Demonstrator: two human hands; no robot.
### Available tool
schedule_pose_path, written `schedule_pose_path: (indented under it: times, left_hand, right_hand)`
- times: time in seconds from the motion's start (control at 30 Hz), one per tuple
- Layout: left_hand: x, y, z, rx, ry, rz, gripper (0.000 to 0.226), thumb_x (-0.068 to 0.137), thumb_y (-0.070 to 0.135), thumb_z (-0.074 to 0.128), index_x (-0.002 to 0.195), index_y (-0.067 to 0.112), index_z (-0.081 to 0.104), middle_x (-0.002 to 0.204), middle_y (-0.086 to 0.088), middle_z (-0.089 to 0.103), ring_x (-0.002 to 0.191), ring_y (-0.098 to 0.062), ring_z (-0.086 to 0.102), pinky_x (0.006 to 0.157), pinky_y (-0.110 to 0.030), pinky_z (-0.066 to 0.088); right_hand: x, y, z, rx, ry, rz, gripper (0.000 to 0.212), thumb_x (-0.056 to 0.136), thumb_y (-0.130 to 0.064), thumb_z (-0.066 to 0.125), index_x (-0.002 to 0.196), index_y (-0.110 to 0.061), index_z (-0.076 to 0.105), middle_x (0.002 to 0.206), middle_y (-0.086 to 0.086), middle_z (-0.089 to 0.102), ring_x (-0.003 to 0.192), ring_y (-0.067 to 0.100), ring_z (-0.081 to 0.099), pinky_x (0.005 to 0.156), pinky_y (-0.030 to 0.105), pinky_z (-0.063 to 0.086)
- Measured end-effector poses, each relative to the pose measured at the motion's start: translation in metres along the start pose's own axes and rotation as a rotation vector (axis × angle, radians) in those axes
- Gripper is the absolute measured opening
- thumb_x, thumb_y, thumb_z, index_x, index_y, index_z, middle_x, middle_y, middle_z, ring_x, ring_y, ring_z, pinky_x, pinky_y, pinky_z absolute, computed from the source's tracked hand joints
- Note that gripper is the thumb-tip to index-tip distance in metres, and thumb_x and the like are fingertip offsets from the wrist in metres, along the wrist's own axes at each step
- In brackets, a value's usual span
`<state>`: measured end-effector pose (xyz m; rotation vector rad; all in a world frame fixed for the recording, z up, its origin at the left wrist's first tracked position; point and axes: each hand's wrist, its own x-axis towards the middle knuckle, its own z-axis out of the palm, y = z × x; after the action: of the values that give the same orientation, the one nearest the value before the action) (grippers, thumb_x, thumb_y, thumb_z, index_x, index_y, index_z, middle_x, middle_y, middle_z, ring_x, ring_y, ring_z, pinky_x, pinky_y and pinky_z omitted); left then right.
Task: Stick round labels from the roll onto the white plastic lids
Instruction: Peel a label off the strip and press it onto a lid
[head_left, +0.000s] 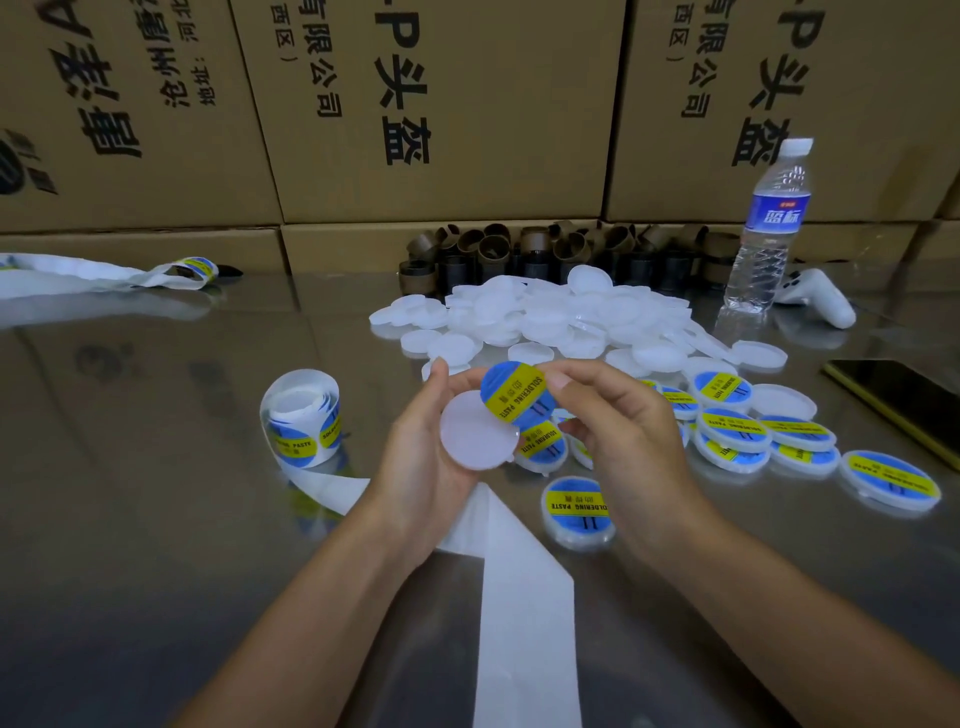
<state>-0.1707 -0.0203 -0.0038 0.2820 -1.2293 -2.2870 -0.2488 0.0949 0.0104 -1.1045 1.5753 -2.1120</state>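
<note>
My left hand holds a bare white plastic lid above the steel table. My right hand pinches a round blue-and-yellow label by its edge, and the label overlaps the lid's upper right rim. The label roll stands on the table to the left, its empty white backing strip trailing toward me under my hands. A pile of unlabelled white lids lies behind my hands. Several labelled lids lie to the right, one just below my right hand.
Cardboard boxes wall off the back. Brown cardboard cores are heaped behind the lids. A water bottle and a white controller stand back right, a phone at the right edge. Used backing lies far left.
</note>
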Motion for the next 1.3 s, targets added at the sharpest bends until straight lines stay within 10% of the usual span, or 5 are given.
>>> schedule_pose_path:
  times: [1.3]
  left_hand:
    - [0.0, -0.004, 0.004, -0.112, -0.092, 0.044, 0.032, 0.079, 0.032, 0.048, 0.092, 0.007, 0.064, 0.089, -0.012, 0.071, 0.085, -0.024, 0.071, 0.078, -0.035, 0.057]
  right_hand:
    - [-0.007, 0.005, 0.015, 0.017, 0.111, 0.171, 0.014, 0.076, 0.006, 0.07, 0.075, -0.007, 0.066, 0.073, 0.011, 0.068, 0.072, 0.017, 0.062, 0.066, 0.021, 0.053]
